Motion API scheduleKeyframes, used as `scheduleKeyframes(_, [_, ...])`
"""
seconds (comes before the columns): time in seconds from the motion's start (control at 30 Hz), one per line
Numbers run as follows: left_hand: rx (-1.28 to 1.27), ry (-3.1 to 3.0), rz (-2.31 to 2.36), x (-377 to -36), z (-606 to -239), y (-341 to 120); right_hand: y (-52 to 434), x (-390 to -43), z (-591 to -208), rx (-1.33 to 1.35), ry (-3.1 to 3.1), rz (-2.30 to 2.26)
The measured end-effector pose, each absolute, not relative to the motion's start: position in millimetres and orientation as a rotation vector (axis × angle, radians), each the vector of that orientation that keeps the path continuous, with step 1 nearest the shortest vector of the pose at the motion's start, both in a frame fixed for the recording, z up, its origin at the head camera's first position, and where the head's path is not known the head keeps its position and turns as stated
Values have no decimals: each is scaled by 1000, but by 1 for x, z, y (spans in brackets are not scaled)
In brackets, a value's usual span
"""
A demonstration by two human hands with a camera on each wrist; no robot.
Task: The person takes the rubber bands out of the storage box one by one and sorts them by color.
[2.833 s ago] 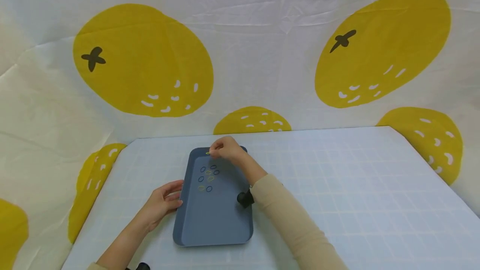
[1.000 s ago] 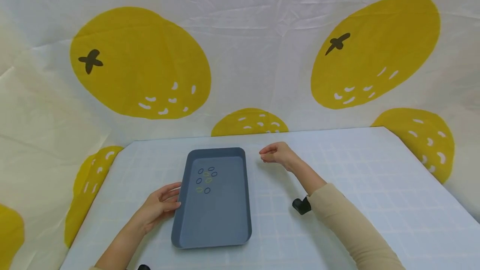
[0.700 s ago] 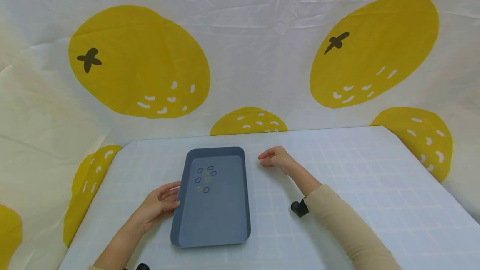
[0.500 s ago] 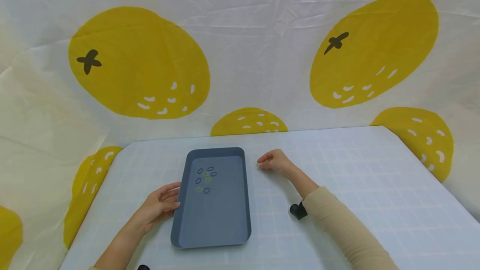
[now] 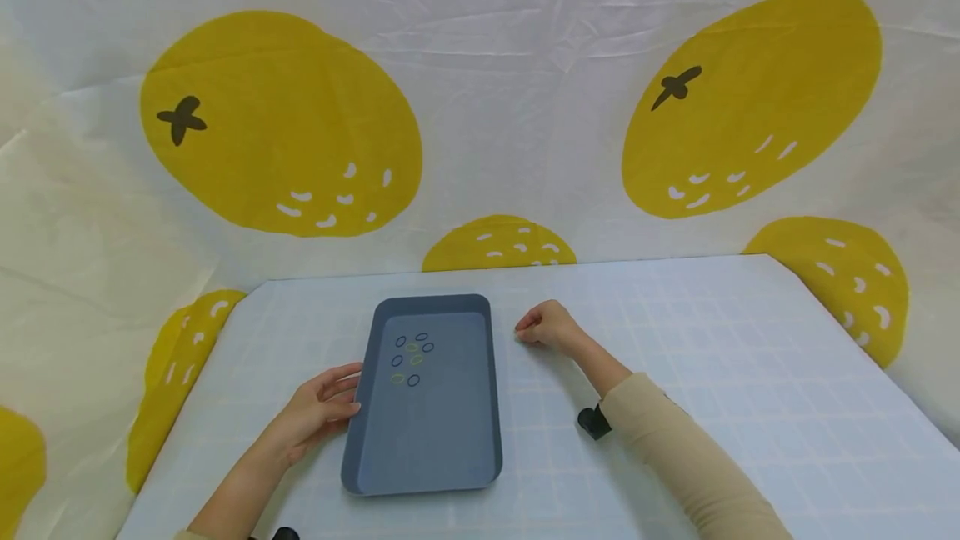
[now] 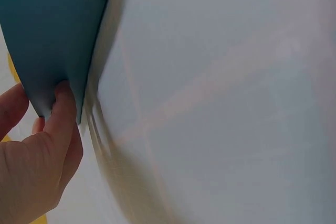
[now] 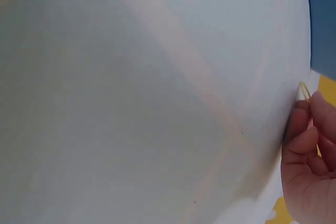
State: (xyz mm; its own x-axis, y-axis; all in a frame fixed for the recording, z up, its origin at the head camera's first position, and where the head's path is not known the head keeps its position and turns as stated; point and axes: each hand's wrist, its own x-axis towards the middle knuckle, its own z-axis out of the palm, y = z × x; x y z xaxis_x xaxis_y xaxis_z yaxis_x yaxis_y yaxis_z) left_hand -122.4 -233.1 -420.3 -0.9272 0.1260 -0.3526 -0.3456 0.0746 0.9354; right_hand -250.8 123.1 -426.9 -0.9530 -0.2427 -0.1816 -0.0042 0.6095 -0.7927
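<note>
A blue-grey tray (image 5: 435,440) lies on the table with several small blue and yellow-green rubber bands (image 5: 411,355) in its far half. My left hand (image 5: 330,394) rests against the tray's left rim, fingers relaxed; the left wrist view shows the thumb of that left hand (image 6: 58,124) touching the tray wall (image 6: 47,24). My right hand (image 5: 521,330) sits low on the table just right of the tray's far end, fingers curled. In the right wrist view its fingertips (image 7: 304,114) pinch a thin yellow rubber band (image 7: 304,92) near the tray's edge (image 7: 321,19).
The white gridded table (image 5: 712,357) stretches wide to the right and front. A white cloth with large yellow fruit prints (image 5: 277,123) hangs behind and at both sides. A black wrist mount (image 5: 590,421) sits under my right sleeve.
My right hand left the tray's far rim, moved right of the tray and sank to the table surface. The left hand and tray have stayed put.
</note>
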Motion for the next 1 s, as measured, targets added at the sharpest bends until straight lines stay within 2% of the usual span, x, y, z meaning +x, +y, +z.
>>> scheduleKeyframes(0.57, [-216, 2020, 1917, -124, -421, -233, 131, -257, -420, -145, 2568, -1201])
scheduleKeyframes(1.0, [-195, 2008, 1927, -124, -423, -235, 124, -262, -395, -143, 2448, -1330])
